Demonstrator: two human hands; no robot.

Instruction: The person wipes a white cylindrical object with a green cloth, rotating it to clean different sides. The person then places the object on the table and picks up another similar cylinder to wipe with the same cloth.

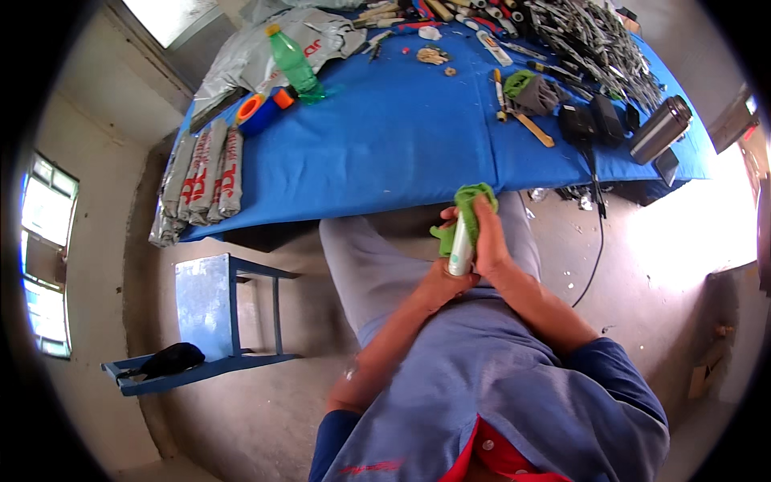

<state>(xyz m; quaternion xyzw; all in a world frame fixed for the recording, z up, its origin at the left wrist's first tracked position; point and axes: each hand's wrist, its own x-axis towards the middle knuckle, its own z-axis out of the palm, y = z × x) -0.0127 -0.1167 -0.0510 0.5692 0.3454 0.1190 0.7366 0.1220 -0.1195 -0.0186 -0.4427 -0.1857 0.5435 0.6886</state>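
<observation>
Above my lap, just off the front edge of the blue-covered table point(373, 162), my left hand point(443, 280) grips the lower end of a white cylindrical object point(461, 250). A green cloth point(467, 211) is wrapped around its upper part. My right hand point(493, 235) presses the cloth against the object from the right side, with the fingers partly hidden behind the cloth. What the white object is cannot be told, as the cloth and hands cover much of it.
Rolled grey plastic bags point(211, 175), a green plastic bottle point(295, 63) and a tape dispenser point(259, 117) lie at the table's left. At the right are a grey-green cloth point(533, 93), black adapters point(578, 123), a steel flask point(659, 132) and a pile of metallic pieces point(602, 48). A blue chair point(208, 301) stands left.
</observation>
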